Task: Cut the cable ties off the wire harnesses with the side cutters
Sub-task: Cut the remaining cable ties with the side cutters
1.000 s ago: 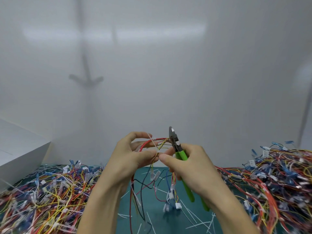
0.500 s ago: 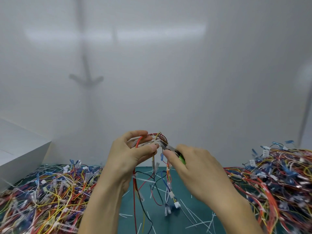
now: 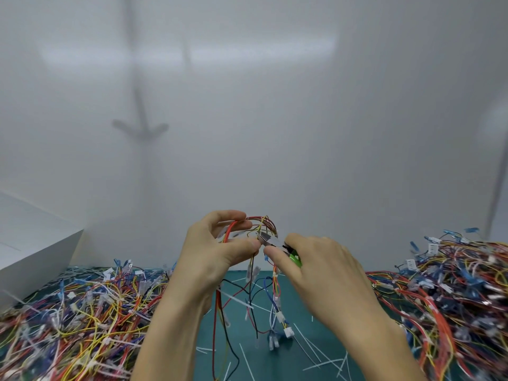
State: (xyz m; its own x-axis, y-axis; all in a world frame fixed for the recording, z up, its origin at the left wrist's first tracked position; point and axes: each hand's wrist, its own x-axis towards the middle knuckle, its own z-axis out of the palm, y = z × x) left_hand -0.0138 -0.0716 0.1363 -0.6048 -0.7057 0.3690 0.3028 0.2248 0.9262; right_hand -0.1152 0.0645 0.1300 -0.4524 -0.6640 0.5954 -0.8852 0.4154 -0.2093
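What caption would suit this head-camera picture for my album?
Left hand grips a wire harness; right hand holds green-handled side cutters to it above a green mat.

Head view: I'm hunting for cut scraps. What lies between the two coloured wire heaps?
In the head view, a teal cutting mat strewn with white cut cable ties; wire ends of the held multicoloured harness dangle over it.

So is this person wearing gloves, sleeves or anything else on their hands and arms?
No. The left hand and the right hand are bare, with no gloves. The forearms are bare too, as far as the picture reaches: no sleeves, watch, rings or wristbands show.
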